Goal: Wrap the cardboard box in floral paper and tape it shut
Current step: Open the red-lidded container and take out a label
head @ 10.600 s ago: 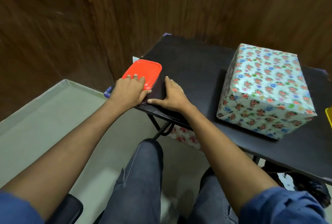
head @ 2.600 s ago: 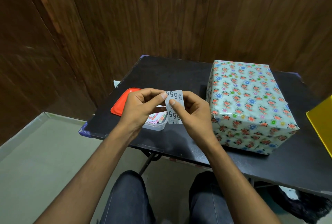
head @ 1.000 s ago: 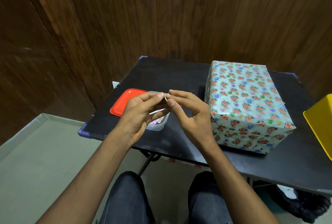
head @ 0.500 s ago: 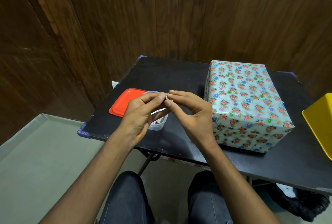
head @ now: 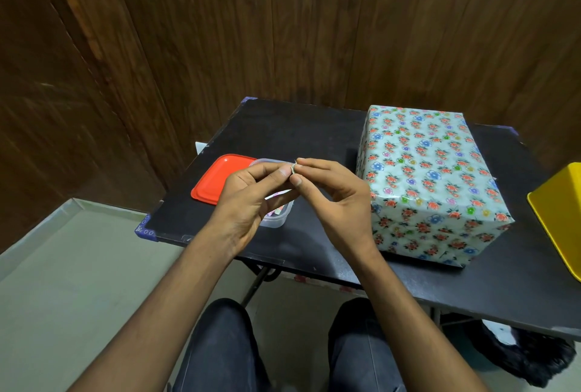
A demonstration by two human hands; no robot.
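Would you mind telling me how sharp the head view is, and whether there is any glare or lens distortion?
Head view: the middle is sharp, with the floral print on the wrapped box crisp; its glossy paper shows pale sheen on top; the wall planks bow outward toward the edges, typical wide-angle distortion; the small item pinched between the left hand and right hand is too small to identify.

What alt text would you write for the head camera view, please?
Above a black table, two hands, left and right, pinch a small folded piece of paper between their fingertips. Beside them stand a box wrapped in floral paper, a clear plastic container and its red lid.
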